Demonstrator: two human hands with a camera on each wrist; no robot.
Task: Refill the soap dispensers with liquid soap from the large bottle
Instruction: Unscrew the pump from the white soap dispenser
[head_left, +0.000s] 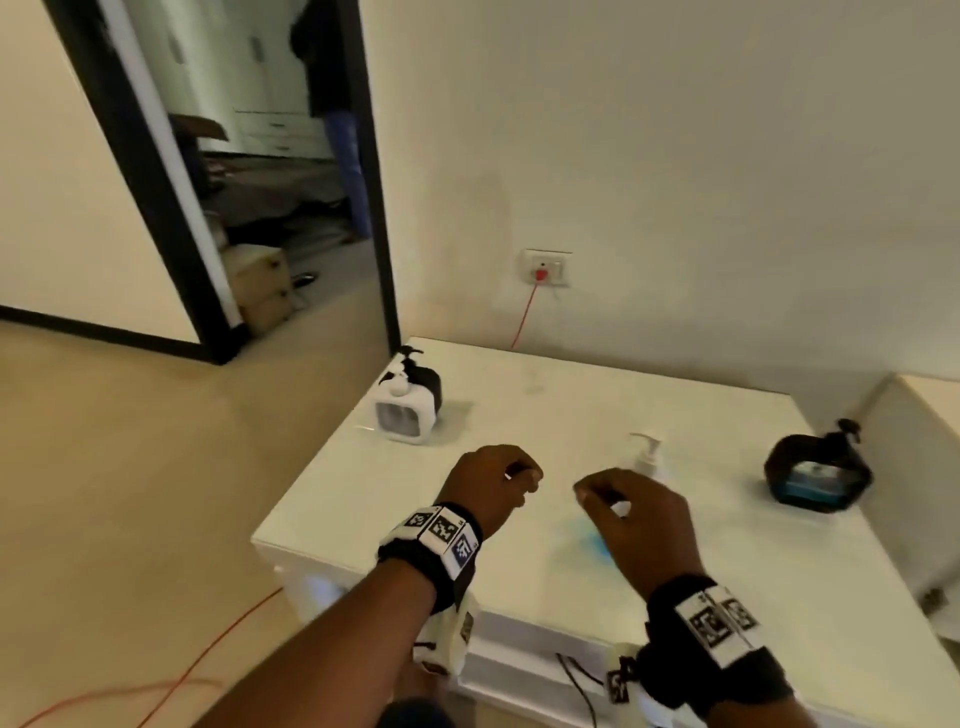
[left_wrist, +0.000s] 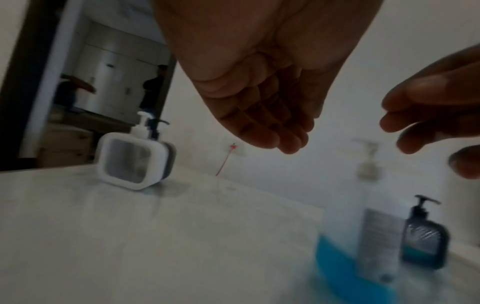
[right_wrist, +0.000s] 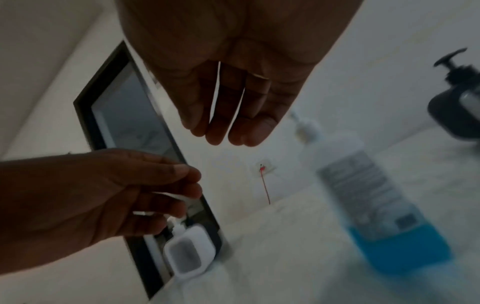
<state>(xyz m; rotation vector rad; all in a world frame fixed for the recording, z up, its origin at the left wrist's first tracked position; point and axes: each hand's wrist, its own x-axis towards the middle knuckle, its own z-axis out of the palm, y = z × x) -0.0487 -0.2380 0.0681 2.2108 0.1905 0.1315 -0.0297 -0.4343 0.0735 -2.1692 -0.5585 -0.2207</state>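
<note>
A large clear bottle (head_left: 648, 457) with a white pump and blue soap low inside stands mid-table, partly hidden behind my right hand (head_left: 602, 499). That hand hovers over it with loosely bent fingers and holds nothing. My left hand (head_left: 522, 480) hangs just left of it, relaxed and empty. In the wrist views the bottle (left_wrist: 363, 236) (right_wrist: 376, 205) is blurred, below and beyond the fingers. A white square dispenser (head_left: 402, 415) stands at the far left corner with a black dispenser (head_left: 430, 382) behind it. Another black dispenser (head_left: 815, 473) holding some blue soap stands at the right.
The white table (head_left: 519, 597) ends close to my body and at the left. A wall socket (head_left: 545, 267) with a red cord sits behind it. An open doorway (head_left: 270, 156) lies to the left, with a person standing beyond. An orange cable (head_left: 208, 665) runs over the floor.
</note>
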